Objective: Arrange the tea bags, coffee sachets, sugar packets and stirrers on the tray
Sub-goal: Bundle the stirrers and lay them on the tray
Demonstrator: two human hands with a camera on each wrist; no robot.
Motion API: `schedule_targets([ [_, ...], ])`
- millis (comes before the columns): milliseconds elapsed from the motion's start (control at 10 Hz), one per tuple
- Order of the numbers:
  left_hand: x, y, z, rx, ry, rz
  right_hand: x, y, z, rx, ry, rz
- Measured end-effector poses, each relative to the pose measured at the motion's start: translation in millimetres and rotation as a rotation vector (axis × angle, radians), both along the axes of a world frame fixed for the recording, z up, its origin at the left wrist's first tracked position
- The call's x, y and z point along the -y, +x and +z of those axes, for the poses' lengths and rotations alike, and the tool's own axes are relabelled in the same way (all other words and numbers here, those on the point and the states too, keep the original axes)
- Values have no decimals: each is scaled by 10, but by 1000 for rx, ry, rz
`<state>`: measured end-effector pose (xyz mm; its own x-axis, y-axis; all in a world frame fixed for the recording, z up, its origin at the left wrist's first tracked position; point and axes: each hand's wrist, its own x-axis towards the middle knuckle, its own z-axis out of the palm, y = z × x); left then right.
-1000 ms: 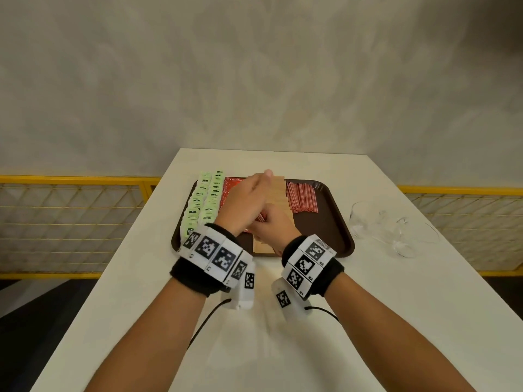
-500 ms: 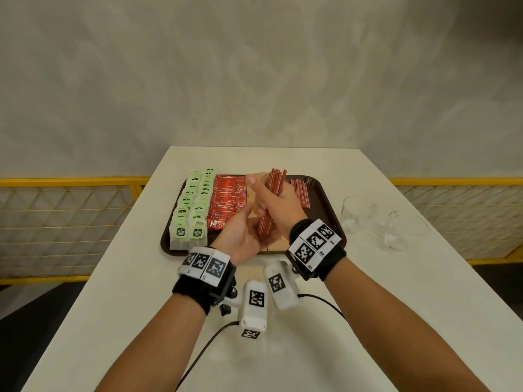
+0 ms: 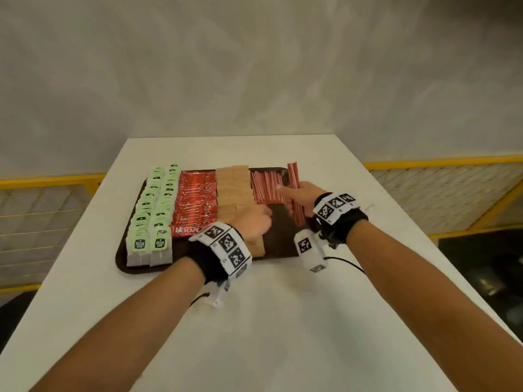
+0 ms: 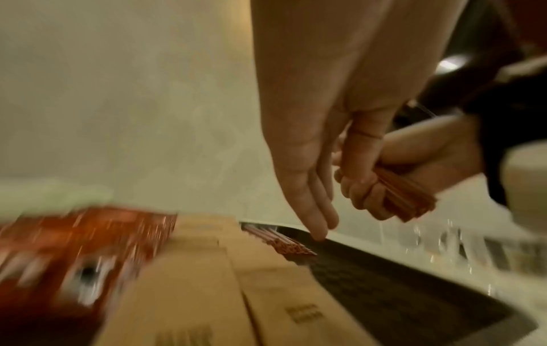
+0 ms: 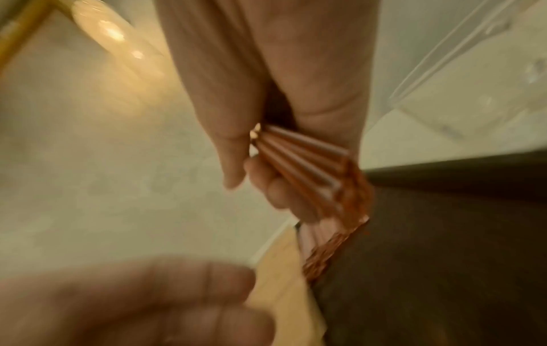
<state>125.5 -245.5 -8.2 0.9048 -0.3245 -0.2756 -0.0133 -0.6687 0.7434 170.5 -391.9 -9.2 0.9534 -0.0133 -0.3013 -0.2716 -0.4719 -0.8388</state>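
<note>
**Last bundle of stirrers going to the tray's right side**

While you look down through the head view, your right hand point(image 3: 301, 193) is clenched round a bundle of red stirrers point(image 3: 294, 193), held lengthwise over the brown tray point(image 3: 283, 244), just right of the stirrers already laid point(image 3: 267, 186) at its far end. That alignment looks deliberate: the bundle runs the same way as the row, so it should drop in parallel. Your forefinger stretches toward the laid row. Your left hand point(image 3: 252, 222) sits over the near end of the sugar packets point(image 3: 232, 190); from here you cannot tell whether it presses them. Left of those lie the coffee sachets point(image 3: 195, 199) and, at the tray's left edge, two columns of tea bags point(image 3: 152, 210), each kind kept in its own lane.

From the left wrist view (badly blurred), your left hand's fingers point(image 4: 313, 210) hang straight and relaxed, holding nothing, their tips low above the tray's far edge near the laid stirrers. The bundle shows beyond, wrapped by curled fingers.

From the right wrist view, the bundle point(image 5: 311, 171) fans slightly in your grip, thumb on one side, fingers point(image 5: 275, 192) on the other, just above the laid row. Loosen evenly, I'd judge, or they may scatter.
</note>
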Motion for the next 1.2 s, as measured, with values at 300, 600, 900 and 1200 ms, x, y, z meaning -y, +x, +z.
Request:
schedule_targets([
  [300, 367, 17, -349, 217, 689, -615, 41, 440, 145, -167, -458, 44],
  [600, 348, 44, -351, 195, 603, -668, -145, 573, 306, -60, -839, 278],
  [900, 352, 61, -335, 180, 625, -682, -15, 733, 230, -41, -1096, 405],
  [1200, 358, 11, -351, 210, 631, -668, 46, 721, 140, -134, -675, 174],
])
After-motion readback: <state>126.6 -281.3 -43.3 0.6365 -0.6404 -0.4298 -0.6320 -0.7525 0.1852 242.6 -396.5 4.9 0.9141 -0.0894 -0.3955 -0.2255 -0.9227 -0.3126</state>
